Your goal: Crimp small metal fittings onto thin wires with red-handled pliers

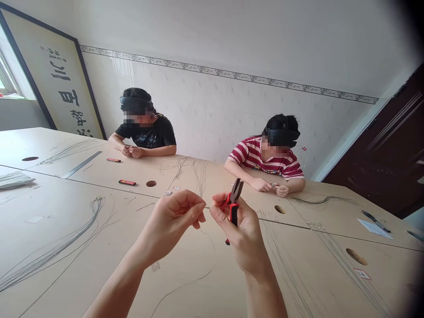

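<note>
Left hand (175,216): fingertips clamped on thin wire (207,207), between both hands, above table (212,300). Right hand (245,234): pliers (234,208) gripped in palm, thumb and finger together. Advised: wire steady, plier tips clear.

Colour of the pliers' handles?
Red and black handles, best seen in the head view, in the right hand.

Office-like workroom, large joined table (179,265), wire bundles (77,236), framed calligraphy (59,73), half-tiled wall (205,104)
</note>
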The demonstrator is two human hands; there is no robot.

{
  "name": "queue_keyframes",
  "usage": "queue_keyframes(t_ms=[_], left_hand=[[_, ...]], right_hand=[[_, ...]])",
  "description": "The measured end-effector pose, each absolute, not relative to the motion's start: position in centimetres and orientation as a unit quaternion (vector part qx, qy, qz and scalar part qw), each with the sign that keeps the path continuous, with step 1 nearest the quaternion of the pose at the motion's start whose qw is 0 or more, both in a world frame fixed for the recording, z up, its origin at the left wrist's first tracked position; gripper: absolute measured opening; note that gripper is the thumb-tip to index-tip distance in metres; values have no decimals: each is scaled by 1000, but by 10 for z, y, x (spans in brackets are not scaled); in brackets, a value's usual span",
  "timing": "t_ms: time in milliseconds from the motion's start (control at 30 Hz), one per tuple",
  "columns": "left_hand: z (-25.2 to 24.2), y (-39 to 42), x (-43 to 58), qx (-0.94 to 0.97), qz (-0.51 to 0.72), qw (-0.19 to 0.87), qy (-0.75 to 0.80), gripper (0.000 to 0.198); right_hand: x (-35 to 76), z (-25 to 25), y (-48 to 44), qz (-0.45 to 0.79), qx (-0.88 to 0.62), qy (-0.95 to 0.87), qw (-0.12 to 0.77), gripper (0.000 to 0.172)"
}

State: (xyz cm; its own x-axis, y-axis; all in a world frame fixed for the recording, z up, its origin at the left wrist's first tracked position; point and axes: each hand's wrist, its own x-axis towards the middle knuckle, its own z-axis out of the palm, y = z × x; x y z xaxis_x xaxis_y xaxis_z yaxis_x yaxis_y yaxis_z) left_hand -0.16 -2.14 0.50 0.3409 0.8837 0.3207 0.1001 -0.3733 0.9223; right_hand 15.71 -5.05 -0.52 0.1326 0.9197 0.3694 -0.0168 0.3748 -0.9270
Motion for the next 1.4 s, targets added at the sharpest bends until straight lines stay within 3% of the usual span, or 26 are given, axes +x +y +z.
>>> queue_keyframes(t_ms=[533,867,1400], left_hand=[[8,-26,-3,710,444,401,372,19],[10,-27,-8,750,371,401,373,16],[8,-26,-6,706,446,421,353,15]], right_hand=[[160,-7,-48,354,-426,-551,624,21],[159,-8,-48,358,-415,-550,630,19],[154,-8,-50,357,-412,-565,620,18]])
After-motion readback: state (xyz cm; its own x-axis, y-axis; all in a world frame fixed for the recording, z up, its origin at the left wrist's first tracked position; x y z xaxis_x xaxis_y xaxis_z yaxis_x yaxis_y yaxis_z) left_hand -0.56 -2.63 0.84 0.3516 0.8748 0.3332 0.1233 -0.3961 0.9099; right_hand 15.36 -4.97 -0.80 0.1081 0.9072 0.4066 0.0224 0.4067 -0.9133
